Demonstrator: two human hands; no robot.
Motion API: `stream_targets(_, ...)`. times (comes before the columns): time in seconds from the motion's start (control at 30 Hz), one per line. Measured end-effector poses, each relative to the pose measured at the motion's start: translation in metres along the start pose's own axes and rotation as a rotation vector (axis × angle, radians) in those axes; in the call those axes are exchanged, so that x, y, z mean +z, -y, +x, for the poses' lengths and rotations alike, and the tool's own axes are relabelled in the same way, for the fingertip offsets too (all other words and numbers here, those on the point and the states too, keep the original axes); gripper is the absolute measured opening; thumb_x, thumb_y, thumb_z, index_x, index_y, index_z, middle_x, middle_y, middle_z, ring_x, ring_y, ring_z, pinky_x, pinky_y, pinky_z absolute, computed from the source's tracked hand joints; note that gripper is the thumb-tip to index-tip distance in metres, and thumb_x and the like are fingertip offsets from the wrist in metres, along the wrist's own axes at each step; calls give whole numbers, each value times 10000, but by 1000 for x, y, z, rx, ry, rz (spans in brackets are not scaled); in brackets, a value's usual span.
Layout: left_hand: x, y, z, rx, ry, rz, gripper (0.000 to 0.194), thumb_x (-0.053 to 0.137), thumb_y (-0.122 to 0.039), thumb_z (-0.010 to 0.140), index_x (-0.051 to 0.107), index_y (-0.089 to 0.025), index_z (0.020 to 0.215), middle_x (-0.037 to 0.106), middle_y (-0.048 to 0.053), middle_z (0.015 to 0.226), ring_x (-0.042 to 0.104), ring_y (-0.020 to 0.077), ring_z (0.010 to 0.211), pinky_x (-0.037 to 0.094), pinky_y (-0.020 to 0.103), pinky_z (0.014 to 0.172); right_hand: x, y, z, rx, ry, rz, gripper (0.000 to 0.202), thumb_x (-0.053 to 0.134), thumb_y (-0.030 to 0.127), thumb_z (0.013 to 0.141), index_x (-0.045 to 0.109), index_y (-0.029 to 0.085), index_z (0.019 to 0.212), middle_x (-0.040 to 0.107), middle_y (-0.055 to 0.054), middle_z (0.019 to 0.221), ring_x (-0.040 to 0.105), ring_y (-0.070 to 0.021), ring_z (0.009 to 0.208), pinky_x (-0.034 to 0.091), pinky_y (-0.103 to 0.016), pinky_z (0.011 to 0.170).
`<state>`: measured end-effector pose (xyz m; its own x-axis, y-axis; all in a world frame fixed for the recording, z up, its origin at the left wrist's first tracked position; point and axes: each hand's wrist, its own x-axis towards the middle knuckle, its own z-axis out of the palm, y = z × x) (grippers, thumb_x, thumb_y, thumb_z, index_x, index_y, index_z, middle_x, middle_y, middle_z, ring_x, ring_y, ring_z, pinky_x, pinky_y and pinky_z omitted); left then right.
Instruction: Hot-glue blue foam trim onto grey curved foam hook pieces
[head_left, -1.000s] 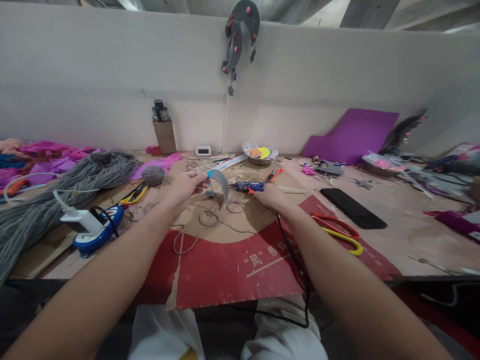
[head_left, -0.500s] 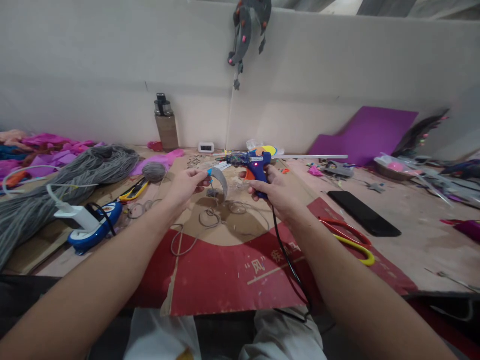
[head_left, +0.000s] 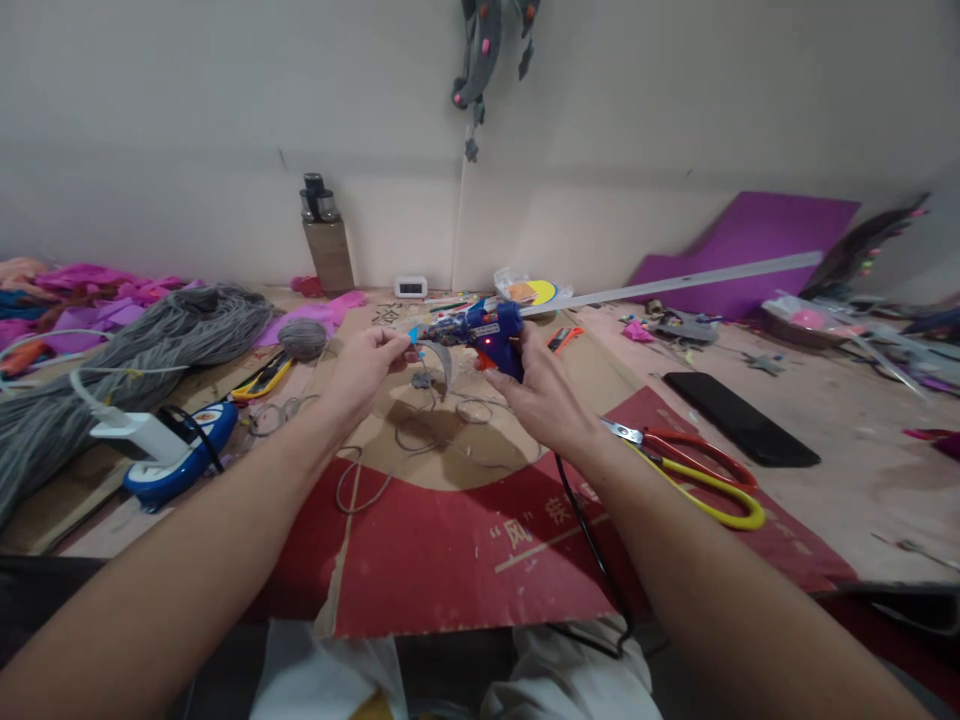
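My left hand (head_left: 365, 372) pinches the end of a curved grey strip (head_left: 445, 370), where a small blue piece (head_left: 413, 336) shows at the fingertips. My right hand (head_left: 551, 393) is wrapped round the handle of a blue hot glue gun (head_left: 501, 325) with a red light lit. A long translucent glue stick (head_left: 690, 280) sticks out of its back, slanting up to the right. The glue-smeared nozzle points left and sits close to the blue piece; whether they touch I cannot tell. Below lies loose grey yarn (head_left: 409, 440) with a small grey lump (head_left: 422, 380).
Red and brown cardboard (head_left: 450, 570) covers the table front. Scissors (head_left: 697, 480) and a black phone (head_left: 739, 418) lie right. On the left are a blue power socket (head_left: 180, 460), a yellow cutter (head_left: 262, 378), a yarn ball (head_left: 302, 339) and a grey yarn hank (head_left: 195, 335). A black cord hangs from the gun.
The glue gun has moved left, bringing its nozzle up to the blue piece. Its stick has gone from level to slanting upward. My left hand still pinches the strip.
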<state>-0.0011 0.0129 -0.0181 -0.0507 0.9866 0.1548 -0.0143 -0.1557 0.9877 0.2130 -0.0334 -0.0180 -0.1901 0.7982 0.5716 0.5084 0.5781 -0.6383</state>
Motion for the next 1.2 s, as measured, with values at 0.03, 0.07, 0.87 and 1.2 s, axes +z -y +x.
stream_targets(0.03, 0, 0, 0, 9, 3, 8, 145, 679, -247, 725, 609, -154, 639, 650, 27, 645, 579, 108, 616, 435, 245, 646, 0, 1, 0, 2, 6, -13, 434, 545, 211, 844, 457, 185, 1268, 592, -128, 1268, 553, -262, 1176, 415, -470, 1060)
stream_targets(0.07, 0, 0, 0, 16, 3, 13, 144, 677, -243, 726, 606, -155, 637, 645, 23, 635, 570, 105, 604, 431, 245, 640, 0, 3, 0, 8, 9, -18, 430, 542, 208, 844, 457, 177, 1265, 601, -131, 1256, 559, -264, 1166, 414, -472, 1058)
stream_targets(0.87, 1, 3, 1, 40, 57, 68, 174, 653, -272, 761, 606, -153, 644, 654, 36, 661, 571, 109, 611, 431, 251, 634, 0, 8, -3, 106, 47, -73, 539, 520, 219, 849, 394, 163, 1369, 612, -153, 1269, 558, -312, 1220, 447, -511, 1033)
stream_targets(1.2, 4, -1, -3, 19, 51, 41, 173, 686, -272, 756, 608, -151, 660, 653, 35, 664, 570, 109, 616, 423, 250, 642, 0, 9, -3, 93, 29, -90, 481, 521, 218, 842, 431, 153, 1309, 626, -157, 1231, 601, -300, 1127, 466, -487, 995)
